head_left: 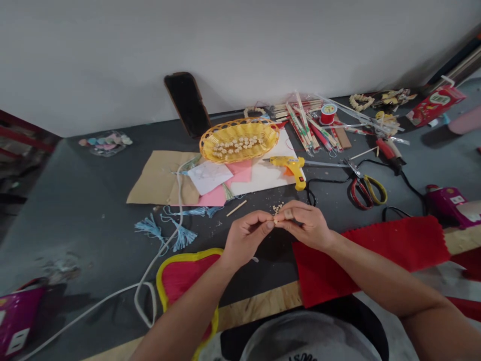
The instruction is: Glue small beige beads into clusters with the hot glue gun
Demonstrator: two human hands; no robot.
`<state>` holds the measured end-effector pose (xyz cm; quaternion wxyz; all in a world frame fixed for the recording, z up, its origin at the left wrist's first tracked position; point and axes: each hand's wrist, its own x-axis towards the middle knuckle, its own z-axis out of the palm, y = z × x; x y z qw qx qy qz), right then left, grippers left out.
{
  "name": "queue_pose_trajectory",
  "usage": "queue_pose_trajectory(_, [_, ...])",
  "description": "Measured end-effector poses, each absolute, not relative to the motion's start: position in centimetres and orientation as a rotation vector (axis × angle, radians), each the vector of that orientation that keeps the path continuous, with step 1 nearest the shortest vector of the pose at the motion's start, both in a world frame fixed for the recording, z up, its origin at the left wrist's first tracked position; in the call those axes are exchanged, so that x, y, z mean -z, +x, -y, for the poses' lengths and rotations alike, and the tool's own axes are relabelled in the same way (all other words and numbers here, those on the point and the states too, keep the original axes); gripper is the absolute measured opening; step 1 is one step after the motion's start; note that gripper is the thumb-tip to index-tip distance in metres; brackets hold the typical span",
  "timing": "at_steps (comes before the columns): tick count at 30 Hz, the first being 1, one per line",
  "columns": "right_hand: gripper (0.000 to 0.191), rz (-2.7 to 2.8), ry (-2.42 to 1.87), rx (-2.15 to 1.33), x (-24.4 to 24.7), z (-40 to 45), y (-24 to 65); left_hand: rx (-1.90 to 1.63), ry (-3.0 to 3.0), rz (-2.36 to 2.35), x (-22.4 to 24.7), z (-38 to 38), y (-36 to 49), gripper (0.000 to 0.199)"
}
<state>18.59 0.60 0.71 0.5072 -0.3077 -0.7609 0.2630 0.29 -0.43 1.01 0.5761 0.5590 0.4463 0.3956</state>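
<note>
My left hand [246,238] and my right hand [304,224] meet above the dark grey table [82,220], their fingertips pinching a small pale bead [277,218] between them. Just beyond the fingers lies a little heap of similar beads [277,207]. A red felt sheet [368,255] lies under my right forearm. A red heart-shaped cloth with a yellow border [186,276] lies under my left forearm. A yellow hot glue gun [291,168] rests on white paper [263,175] ahead of my hands.
A yellow woven basket of beads [238,140] sits on brown paper [158,178]. Blue tassels [158,230], a white cord [176,215], red-handled scissors [366,193], bundled wooden sticks [300,123] and a red thread spool [328,114] surround the hands. A wall bounds the table's far side.
</note>
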Motion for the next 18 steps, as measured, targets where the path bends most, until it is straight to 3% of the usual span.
queue_pose_trajectory(4, [0.015, 1.81, -0.772, -0.641, -0.9, -0.46, 18.65, -0.923, 1.294, -1.044, -0.99, 0.42, 0.22, 0.02])
queue_pose_trajectory(9, [0.009, 1.845, -0.751, -0.629, -0.75, -0.5, 18.8, -0.935, 1.216, -1.035, -1.45, 0.4, 0.35, 0.02])
queue_pose_trajectory(18, [0.015, 1.85, -0.809, -0.598, -1.34, -0.76, 19.3, -0.994, 0.867, -0.974, -1.06, 0.16, 0.41, 0.019])
